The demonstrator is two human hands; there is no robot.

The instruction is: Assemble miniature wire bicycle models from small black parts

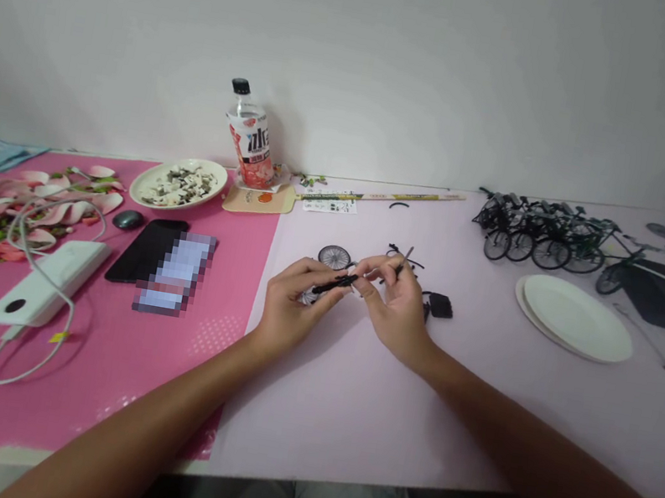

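Observation:
My left hand (293,304) and my right hand (395,304) meet over the pale table, both pinched on a small black model bicycle part (336,284) held between their fingertips. The right hand also grips a thin black rod that sticks up past its fingers. Behind the hands lie a small spoked wheel (335,256), thin black frame pieces (403,253) and a small black block (441,305).
Several finished model bicycles (539,231) stand at the back right near stacked white plates (576,317) and a black box (660,294). On the pink mat (99,346) lie a phone (144,250), power bank (50,280), cable, flowers (1,206), a dish (179,182), and a bottle (252,138).

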